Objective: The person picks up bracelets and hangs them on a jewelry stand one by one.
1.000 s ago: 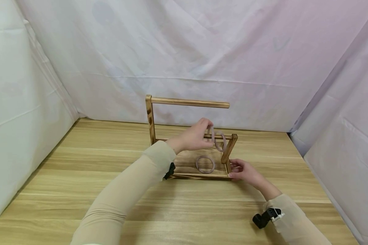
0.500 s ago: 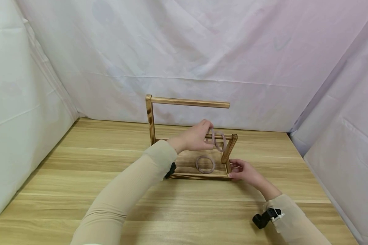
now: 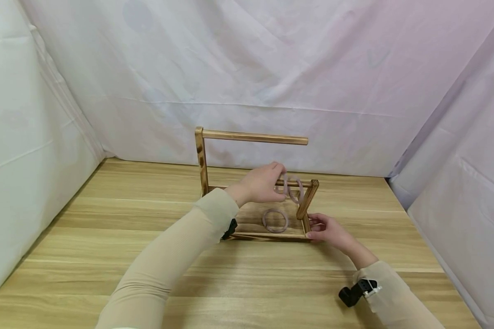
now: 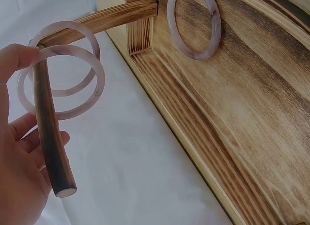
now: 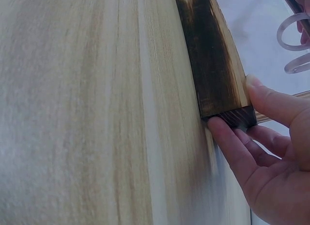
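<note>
A wooden stand (image 3: 203,160) with two bars and a tray base rests on the table. Around its lower bar (image 4: 46,113) hang two pale purple bangles. My left hand (image 3: 261,185) holds the nearer bangle (image 4: 100,87), with the thumb at its edge and the other fingers behind the bar. The other bangle (image 3: 301,194) hangs beside it, closer to the bar's upright. A third bangle (image 3: 287,223) lies in the tray base. My right hand (image 3: 327,232) grips the front right corner of the base, its thumb on top and fingers below in the right wrist view.
The upper bar (image 3: 255,137) runs above and behind my left hand, with a free right end. White cloth (image 3: 247,68) screens the back and both sides. Wood-grain tabletop (image 3: 263,283) extends in front of the stand.
My left hand has dipped slightly with the bangle it holds. The right hand, stand and other bangles look the same.
</note>
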`<state>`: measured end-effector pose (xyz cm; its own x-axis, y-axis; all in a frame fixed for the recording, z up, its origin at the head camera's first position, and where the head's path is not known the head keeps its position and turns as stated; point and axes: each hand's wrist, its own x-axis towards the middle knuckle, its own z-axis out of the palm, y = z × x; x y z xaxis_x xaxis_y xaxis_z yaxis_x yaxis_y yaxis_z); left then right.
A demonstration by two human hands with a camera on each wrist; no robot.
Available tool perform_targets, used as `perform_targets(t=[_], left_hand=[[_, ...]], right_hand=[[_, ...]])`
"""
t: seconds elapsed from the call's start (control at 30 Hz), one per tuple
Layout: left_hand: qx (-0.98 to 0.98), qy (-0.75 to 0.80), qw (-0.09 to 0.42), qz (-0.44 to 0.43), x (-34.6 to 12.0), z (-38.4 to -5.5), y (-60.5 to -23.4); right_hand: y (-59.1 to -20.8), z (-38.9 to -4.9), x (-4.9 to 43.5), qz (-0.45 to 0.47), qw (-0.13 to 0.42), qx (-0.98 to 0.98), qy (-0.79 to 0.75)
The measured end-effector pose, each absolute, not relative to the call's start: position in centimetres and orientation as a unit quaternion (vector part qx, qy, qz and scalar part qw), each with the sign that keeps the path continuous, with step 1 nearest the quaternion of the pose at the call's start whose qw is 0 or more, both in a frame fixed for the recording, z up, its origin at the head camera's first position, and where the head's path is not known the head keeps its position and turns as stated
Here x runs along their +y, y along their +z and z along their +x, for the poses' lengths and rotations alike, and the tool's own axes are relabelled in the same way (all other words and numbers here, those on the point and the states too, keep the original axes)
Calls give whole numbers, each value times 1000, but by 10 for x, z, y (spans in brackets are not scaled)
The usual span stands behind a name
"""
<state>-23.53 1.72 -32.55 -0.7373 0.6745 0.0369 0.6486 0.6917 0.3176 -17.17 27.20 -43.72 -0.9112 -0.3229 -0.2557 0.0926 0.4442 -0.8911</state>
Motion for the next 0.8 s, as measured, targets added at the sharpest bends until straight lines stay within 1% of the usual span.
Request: perform_targets(t=[0.4,0.8], left_hand=[[927,122,27,354,18,-237,-326],[933,108,32,342,17,-236,-325]], right_hand=[[-435,-170,270,-79,202,822,-527],[-437,-171,270,-76,201,822,-527]])
